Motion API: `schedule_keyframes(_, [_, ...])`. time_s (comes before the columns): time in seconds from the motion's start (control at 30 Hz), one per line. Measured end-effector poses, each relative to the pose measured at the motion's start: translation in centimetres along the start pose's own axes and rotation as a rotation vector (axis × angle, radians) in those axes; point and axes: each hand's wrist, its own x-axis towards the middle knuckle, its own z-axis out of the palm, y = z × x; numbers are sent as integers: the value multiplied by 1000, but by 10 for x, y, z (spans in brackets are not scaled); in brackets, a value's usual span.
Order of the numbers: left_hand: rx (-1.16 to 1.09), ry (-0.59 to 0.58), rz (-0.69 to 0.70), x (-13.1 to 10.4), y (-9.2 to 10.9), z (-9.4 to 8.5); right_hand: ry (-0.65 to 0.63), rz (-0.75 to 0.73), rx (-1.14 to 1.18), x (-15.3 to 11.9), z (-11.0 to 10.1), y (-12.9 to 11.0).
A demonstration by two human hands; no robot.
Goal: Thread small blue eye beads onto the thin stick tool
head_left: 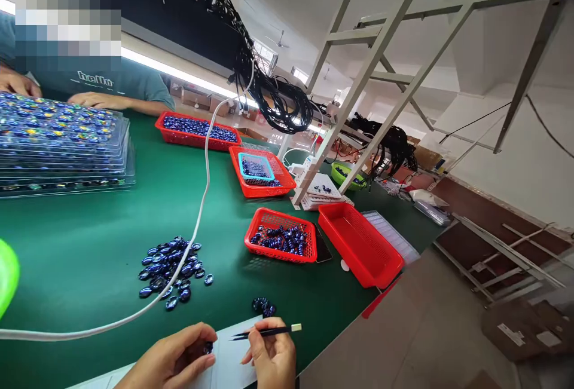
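Green table [98,239] spreads under a bead pile [164,260]; my left grip [177,356] is clamped on one dark bead [208,348], my right grip [273,356] on black tweezers [274,331] above white paper [228,356].

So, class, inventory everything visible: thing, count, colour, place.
Table: one, green, across foreground
Loose stones: many, dark blue, two heaps
Large containers: four, red, along table
Small basket: one, light blue, in red container
Frame: one, white, right of centre
Tubs: two, green, left edge, beyond frame
Tray stack: one, clear, far left
Pale trays: several, white, right
Sheet: at least one, white, lower centre
Thin cable: one, white, across table
Cable bundles: several, black, overhead
Cartons: several, brown, right floor
Co-worker: one, teal shirt, upper left
Tweezers: one, black, lower centre
Left hand: one, bare, on dark stone
Right hand: one, bare, holding tweezers
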Motion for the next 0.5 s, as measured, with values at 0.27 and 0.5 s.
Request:
schedule_keyframes(0.27, [142,-93,163,-16,27,-12,-253,193,-63,17,-25,-43])
schedule_keyframes(0.5, [209,-182,196,-18,36,-23,-363,221,-113,46,-29,-51])
